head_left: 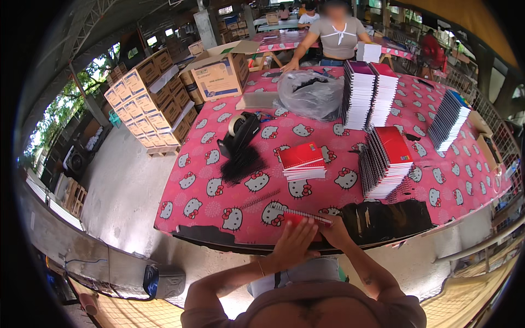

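Apparent coils [242, 165] lie behind and left of the held notebook [293, 217].

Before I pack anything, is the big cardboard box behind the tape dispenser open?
Open: the cardboard box has its top flaps spread outward.

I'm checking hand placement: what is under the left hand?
A red notebook with a spiral edge shows under the left hand; the cover directly beneath the palm is hidden.
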The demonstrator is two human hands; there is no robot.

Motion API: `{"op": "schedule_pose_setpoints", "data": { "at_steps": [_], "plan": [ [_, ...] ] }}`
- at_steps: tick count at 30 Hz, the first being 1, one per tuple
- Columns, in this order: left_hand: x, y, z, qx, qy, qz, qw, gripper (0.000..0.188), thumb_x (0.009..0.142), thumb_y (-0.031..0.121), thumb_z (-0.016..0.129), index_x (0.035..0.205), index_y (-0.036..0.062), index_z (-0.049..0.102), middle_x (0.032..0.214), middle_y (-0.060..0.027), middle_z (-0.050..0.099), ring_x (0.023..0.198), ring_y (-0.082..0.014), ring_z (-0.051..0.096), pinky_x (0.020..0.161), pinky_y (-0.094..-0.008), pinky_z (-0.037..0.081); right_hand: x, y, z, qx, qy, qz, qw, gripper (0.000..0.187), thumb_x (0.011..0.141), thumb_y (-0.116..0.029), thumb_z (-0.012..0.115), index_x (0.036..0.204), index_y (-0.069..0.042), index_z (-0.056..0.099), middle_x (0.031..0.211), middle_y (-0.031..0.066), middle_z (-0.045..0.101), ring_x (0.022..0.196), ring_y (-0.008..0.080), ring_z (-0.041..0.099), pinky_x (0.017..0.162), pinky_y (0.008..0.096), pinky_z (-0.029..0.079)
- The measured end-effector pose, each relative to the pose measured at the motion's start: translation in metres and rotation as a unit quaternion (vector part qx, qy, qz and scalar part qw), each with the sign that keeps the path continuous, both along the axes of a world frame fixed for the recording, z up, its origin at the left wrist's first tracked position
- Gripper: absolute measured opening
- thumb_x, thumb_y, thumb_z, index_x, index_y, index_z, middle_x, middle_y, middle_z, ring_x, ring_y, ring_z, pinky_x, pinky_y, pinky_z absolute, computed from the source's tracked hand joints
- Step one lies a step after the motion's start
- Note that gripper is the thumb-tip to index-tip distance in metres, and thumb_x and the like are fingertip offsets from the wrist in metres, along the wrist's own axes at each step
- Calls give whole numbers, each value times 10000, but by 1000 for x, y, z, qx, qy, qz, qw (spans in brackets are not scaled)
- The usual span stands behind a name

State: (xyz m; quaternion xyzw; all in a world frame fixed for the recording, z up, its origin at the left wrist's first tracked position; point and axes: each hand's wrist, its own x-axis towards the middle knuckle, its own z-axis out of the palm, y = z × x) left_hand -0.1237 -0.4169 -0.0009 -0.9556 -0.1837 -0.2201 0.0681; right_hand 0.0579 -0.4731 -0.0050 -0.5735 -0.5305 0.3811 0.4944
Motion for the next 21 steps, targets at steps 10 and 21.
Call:
{"op": "schedule_pose_setpoints", "data": {
  "at_steps": [10, 21],
  "plan": [
    [17, 8, -1, -56, 19, 5, 998, 821, 933, 601, 470, 1461, -24, 398, 1545, -228, 348, 1465, -352, 295, 1129, -645, 176, 10, 13, -41, 5, -45, 19, 999, 333, 827, -24, 651, 1158, -2, 671, 892, 186, 722, 820, 193, 718, 716, 342, 544],
    [21, 39, 26, -105, -95, -38, 989, 418, 913, 309, 663, 1271, 98, 618, 1202, -59, 671, 1156, -230, 616, 1161, -652, 86, 15, 6, 12, 40, -111, 23, 993, 361, 836, -174, 771, 1159, -33, 695, 885, 163, 722, 815, 242, 724, 737, 347, 538]
  ]
}}
